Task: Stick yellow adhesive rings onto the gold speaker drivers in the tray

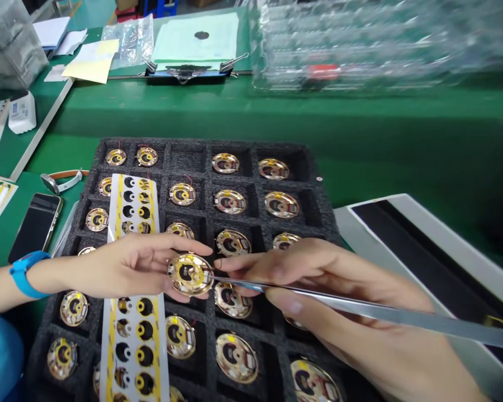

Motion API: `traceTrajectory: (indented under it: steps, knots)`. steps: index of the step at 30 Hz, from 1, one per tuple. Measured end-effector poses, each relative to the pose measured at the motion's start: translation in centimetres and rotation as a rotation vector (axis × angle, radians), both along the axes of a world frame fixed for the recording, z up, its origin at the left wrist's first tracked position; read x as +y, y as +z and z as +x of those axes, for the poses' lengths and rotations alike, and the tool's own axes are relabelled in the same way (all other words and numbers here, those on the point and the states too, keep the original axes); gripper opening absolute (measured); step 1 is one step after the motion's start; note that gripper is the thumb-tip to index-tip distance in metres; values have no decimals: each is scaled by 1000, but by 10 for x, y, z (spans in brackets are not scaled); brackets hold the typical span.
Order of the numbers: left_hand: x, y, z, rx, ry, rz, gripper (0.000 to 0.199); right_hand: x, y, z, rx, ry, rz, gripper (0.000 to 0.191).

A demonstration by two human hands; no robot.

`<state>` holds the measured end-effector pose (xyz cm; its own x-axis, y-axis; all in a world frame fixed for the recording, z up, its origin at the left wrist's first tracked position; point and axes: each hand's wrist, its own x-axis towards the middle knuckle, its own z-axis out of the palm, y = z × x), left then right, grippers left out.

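Note:
My left hand, with a blue band at its wrist, grips a round gold watch case between thumb and fingers, its open inner side facing up. In my right hand is a pair of metal tweezers; their tips reach the inside of the case at its right side. Whether the tips pinch anything is too small to tell. Below both hands lies a black foam tray holding several similar gold cases. A sticker sheet with yellow and black cut-out shapes rests across the tray, partly behind my left hand.
To the left lie a phone, a wristwatch and a white box. Behind are a clipboard with papers and clear plastic trays. A grey and black flat panel is at right.

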<state>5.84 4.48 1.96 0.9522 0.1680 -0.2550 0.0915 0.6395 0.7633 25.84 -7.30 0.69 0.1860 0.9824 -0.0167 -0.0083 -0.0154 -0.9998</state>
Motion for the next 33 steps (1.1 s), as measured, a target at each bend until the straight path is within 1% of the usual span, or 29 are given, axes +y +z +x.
traceTrajectory:
  steps: [1,4,7,10,14,19,23,27,29,33]
  knots:
    - [0,0,0,-4,-5,-2,50,0,-1,1,-23,2,12,12]
    - [0,2,0,42,-25,15,48,-1,-7,8,-91,118,113,7]
    - [0,3,-1,116,-47,33,45,-1,-13,16,-134,204,203,14]
    - [0,3,-1,143,-72,62,46,-2,-15,18,-169,197,209,17]
    - [0,3,-1,150,-98,100,47,-2,-13,16,-216,199,216,18]
    - [0,2,0,158,-103,132,45,-2,-13,14,-259,173,213,15]
    - [-1,1,-1,200,-107,183,45,-2,-14,13,-304,182,234,14]
    - [-2,1,0,207,-57,238,42,-1,-12,12,-316,173,231,16]
    - [-4,1,2,204,-21,227,37,-1,-10,12,-318,157,219,15]
    - [-9,0,5,230,38,220,32,1,-7,11,-319,179,216,14]
